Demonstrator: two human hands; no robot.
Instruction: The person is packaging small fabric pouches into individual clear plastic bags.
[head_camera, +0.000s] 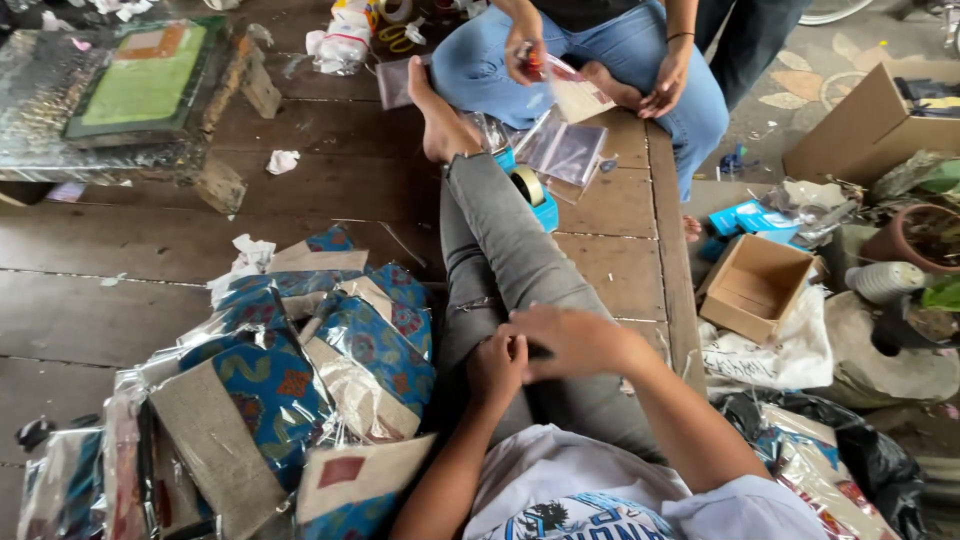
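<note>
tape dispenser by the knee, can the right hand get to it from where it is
Probably yes. The right hand rests on the grey-trousered thigh, touching the left hand, and the blue tape dispenser lies further along the same leg on the wooden floor. Nothing lies between them, though it looks like a forward stretch.

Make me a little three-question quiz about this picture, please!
1. True or false: the person's left hand and right hand are together over the grey-trousered leg.
2. What lies beside the wearer's left side? A) a heap of blue patterned fabric packets in clear plastic B) a stack of red bricks C) a row of glass bottles
3. Fill in: the open brown cardboard box to the right looks ______ inside.

Key:
1. True.
2. A.
3. Empty.
</note>
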